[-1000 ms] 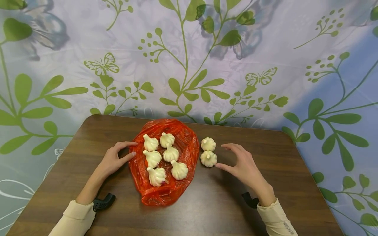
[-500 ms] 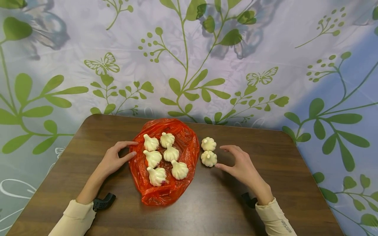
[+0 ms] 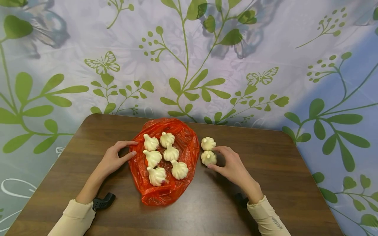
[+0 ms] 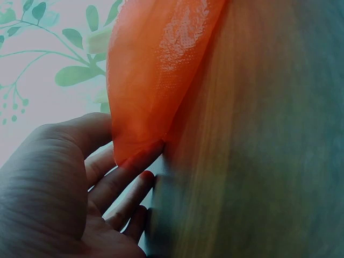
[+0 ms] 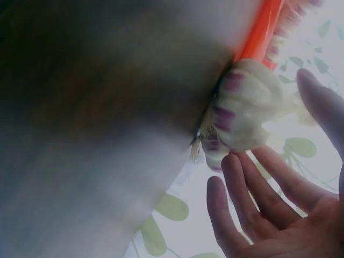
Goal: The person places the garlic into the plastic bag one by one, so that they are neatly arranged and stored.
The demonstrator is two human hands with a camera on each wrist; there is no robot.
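Note:
My left hand [image 3: 113, 159] is at the left edge of a red plastic bag [image 3: 156, 198], thumb and forefinger apart, their tips against the plastic. Behind the bag's thin film [image 4: 156, 80], some of its fingers show through in the left wrist view. Several white garlic bulbs [image 3: 157, 176] lie on the opened bag. Two more bulbs stand on the table right of it, a nearer bulb [image 3: 208, 158] and a farther bulb [image 3: 208, 143]. Around the nearer one my right hand [image 3: 233, 167] spreads thumb and fingers. In the right wrist view the thumb is apart from this purple-marked bulb [image 5: 247, 107].
The brown wooden table [image 3: 189, 219] has rounded back corners. Directly behind it hangs a pale cloth backdrop [image 3: 189, 39] with green leaves and butterflies. A black wrist device [image 3: 104, 201] sits at the left wrist.
My right hand has moved left, from beside the two loose bulbs to around the nearer one. The left hand, the bag and the bulbs have stayed put.

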